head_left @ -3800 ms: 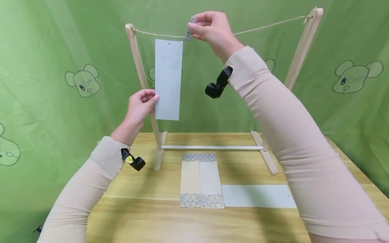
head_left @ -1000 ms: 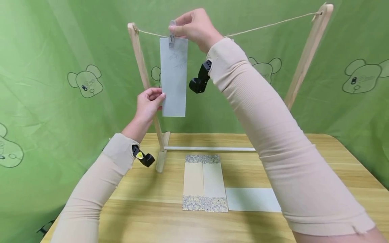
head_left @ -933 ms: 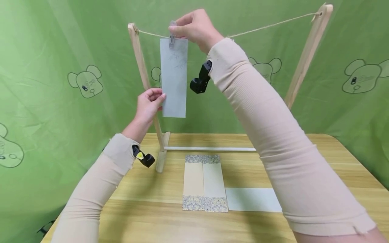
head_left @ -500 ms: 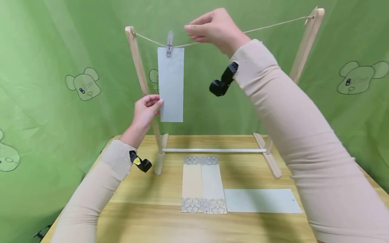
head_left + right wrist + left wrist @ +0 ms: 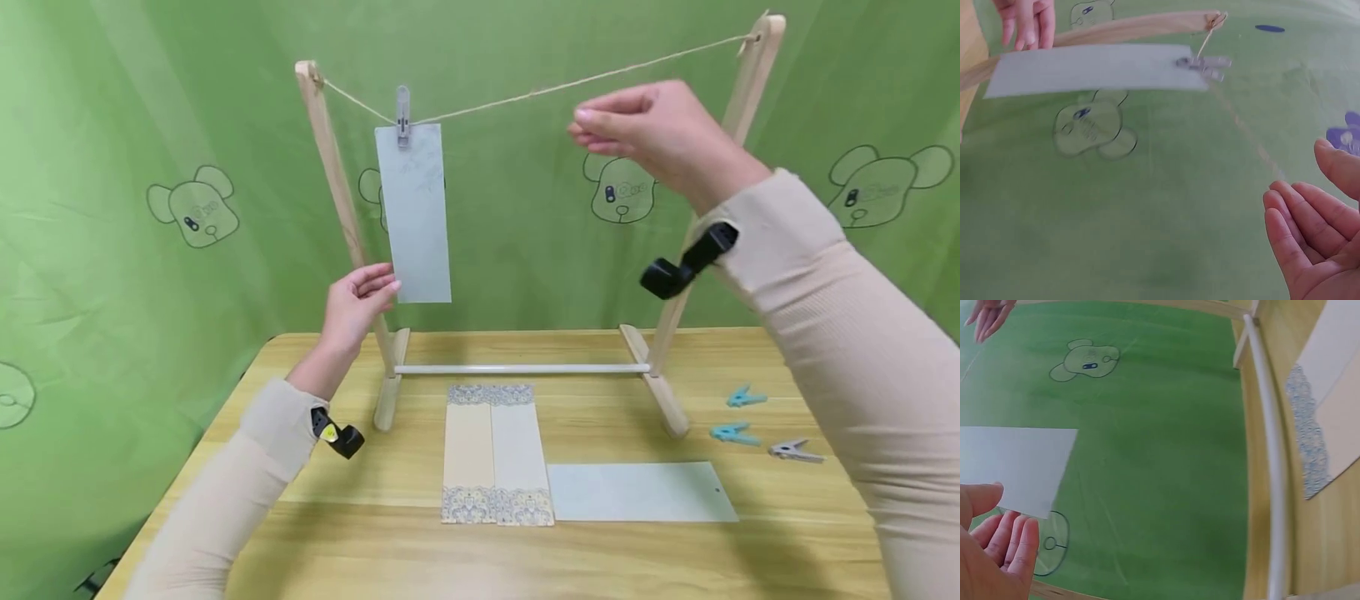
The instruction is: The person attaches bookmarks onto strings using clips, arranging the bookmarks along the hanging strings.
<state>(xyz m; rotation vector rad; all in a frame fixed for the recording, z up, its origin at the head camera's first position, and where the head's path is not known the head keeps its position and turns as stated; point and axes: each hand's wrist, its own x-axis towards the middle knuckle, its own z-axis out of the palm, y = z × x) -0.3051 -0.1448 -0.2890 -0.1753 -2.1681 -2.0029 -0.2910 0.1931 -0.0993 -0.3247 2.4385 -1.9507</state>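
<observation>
The left hand (image 5: 356,304), relaxed and loosely bent, is at the lower left edge of the pale card (image 5: 417,217) in the head view; the card hangs from the string (image 5: 540,92) by a grey clip (image 5: 403,117), its printed design faint. The right hand (image 5: 652,133), relaxed and empty, is well apart. The left wrist view cuts off the card's top; contact is unclear. In the right wrist view, clip and string are blurred.

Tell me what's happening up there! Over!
Right grip empty. Left grip at hanging card, low on its left side. Clip holds card on string. Nothing seen blocking.
</observation>
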